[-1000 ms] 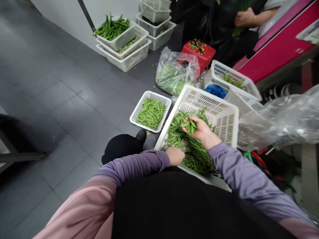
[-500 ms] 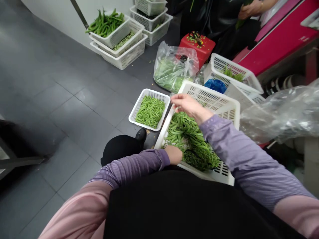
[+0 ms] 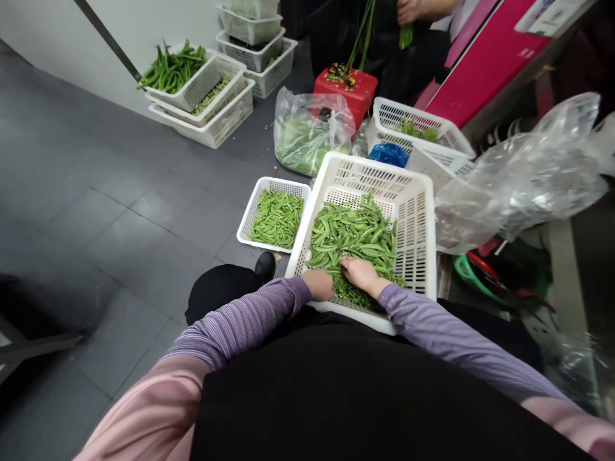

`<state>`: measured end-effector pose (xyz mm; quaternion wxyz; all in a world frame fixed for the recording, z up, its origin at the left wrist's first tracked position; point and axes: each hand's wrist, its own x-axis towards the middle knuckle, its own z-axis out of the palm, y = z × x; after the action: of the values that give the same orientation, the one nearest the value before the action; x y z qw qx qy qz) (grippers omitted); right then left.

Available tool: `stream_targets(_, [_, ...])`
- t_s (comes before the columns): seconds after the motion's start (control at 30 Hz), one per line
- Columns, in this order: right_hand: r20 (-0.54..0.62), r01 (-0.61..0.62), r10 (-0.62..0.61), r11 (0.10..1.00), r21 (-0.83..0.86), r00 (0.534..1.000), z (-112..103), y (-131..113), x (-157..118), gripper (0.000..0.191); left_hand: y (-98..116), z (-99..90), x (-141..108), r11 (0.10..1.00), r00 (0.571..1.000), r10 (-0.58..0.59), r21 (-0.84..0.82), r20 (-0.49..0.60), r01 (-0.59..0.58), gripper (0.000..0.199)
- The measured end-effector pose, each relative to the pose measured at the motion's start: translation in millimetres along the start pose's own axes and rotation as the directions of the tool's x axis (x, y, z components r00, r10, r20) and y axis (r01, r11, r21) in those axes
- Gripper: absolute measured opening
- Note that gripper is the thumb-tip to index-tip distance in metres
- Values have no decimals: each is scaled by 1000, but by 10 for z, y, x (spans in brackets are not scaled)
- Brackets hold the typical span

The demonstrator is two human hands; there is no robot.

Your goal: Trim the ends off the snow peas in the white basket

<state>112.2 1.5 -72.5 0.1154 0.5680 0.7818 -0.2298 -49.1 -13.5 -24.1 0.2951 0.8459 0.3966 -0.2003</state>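
A large white crate (image 3: 417, 211) stands before me with flat green pea pods (image 3: 355, 230) heaped in it and darker green trimmings (image 3: 353, 293) at its near side. My right hand (image 3: 361, 274) is closed over the pods and trimmings, its fingertips together; what it pinches is too small to make out. My left hand (image 3: 318, 285) is curled at the crate's near left edge, and what its fingers hold is hidden. Left of the crate, a small white basket (image 3: 246, 221) on the floor holds many green pods (image 3: 277, 219).
Stacked white baskets (image 3: 211, 131) stand at the back left. Beyond the crate are a clear bag of greens (image 3: 305, 137), a red stool (image 3: 348, 93), a blue bag (image 3: 389, 153) and another white basket (image 3: 423, 150). A person's hand (image 3: 413, 11) holds green stems at the top. Plastic sheeting (image 3: 519, 173) lies right.
My right hand has moved from above the crate's far left edge down into the pods near my left hand. The view has shifted. Long green stems now show above the red stool.
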Motion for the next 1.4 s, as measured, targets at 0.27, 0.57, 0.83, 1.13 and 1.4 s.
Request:
stream_targets(0.27, [-288, 73, 91, 856, 511, 953, -173, 238, -373, 9, -12, -117, 95, 777, 998, -45, -630, -47, 6, 27])
stream_targets(0.57, [-410, 179, 109, 779, 602, 905, -310, 67, -698, 8, 48, -197, -54, 275, 986, 157, -956, -58, -100, 22])
stream_targets(0.83, [-89, 91, 308, 10, 996, 947, -309, -274, -703, 21, 47, -129, -72, 670, 988, 43, -729, -150, -139, 21])
stream_targets(1.13, [9, 42, 283, -175, 984, 959, -424, -165, -694, 24, 0, -83, -46, 814, 950, 81, -529, -302, -238, 37])
stream_targets(1.4, [-492, 188, 129, 818, 544, 861, -577, -159, -673, 31, -39, -305, -83, 901, 909, 137, -332, -394, -279, 25])
